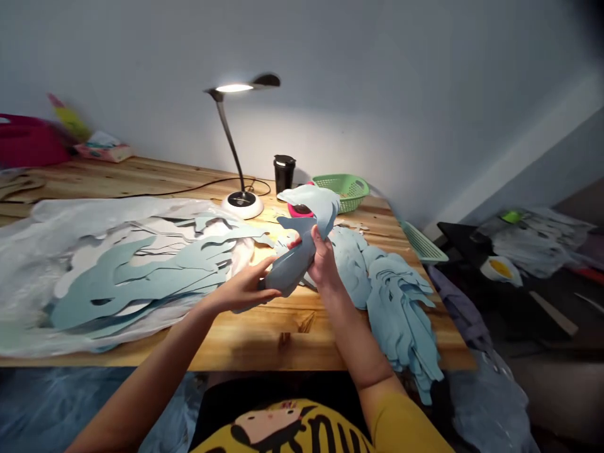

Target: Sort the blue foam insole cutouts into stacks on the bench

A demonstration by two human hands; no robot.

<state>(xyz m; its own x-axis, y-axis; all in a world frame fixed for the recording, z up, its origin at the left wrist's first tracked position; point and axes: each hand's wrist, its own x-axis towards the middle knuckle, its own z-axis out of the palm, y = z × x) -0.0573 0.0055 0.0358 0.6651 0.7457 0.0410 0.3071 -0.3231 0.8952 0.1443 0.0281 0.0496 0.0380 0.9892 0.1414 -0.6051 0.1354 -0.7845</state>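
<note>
A floppy light-blue cut-out sheet piece (295, 264) is held up over the table between both hands, its upper end curling over. My left hand (250, 286) pinches its lower left end, thumb and fingers closed on it. Higher up, my right hand (322, 255) is wrapped round the middle of the piece. To the left, a stack of similar blue pieces (189, 261) lies on an opened clear plastic bag (28, 277). On the right a heap of blue pieces (399, 308) hangs over the table's front edge. Whether the held piece is one layer or more, I cannot tell.
A lit desk lamp (243, 204), a black lidded cup (284, 173) and a green basket (344, 189) stand at the back of the wooden table (278, 343). A pink dish (297, 211) sits behind the held piece. The lamp's cord (189, 190) runs left.
</note>
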